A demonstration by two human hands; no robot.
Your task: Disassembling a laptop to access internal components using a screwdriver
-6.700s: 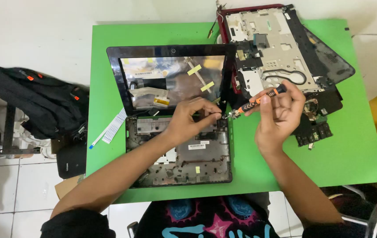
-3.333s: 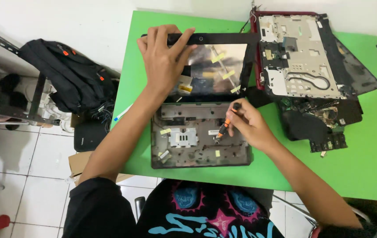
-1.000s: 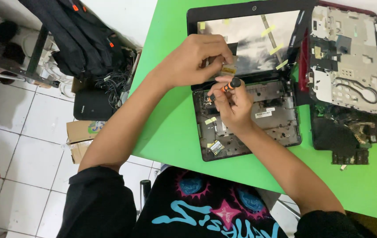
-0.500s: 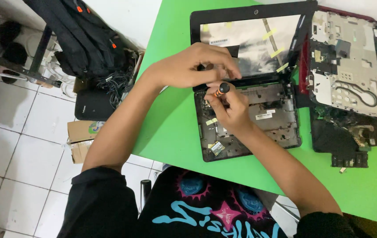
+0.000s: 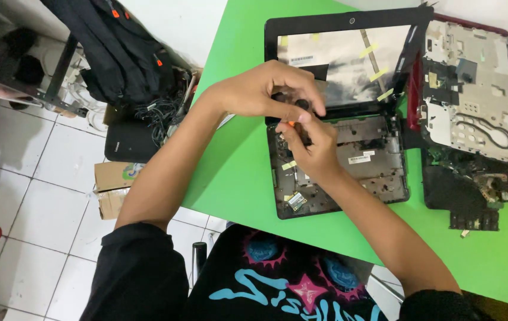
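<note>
An opened laptop base (image 5: 349, 172), stripped of its keyboard, lies on the green worktop (image 5: 236, 172) with its black-framed lid (image 5: 349, 53) folded back behind it. Over the base's rear left corner, near the hinge, the right hand (image 5: 313, 148) is clenched around a screwdriver (image 5: 292, 123), of which only a bit of orange handle shows. The left hand (image 5: 266, 92) arches over it, fingertips curled down on the tool's top and the hinge area; what it grips I cannot tell. To the right lie a detached grey keyboard frame (image 5: 474, 95) and a dark circuit board (image 5: 480, 190). Off the worktop's left edge, a black backpack (image 5: 117, 53), tangled cables (image 5: 159, 113) and a cardboard box (image 5: 111, 184) sit on the tiled floor.
</note>
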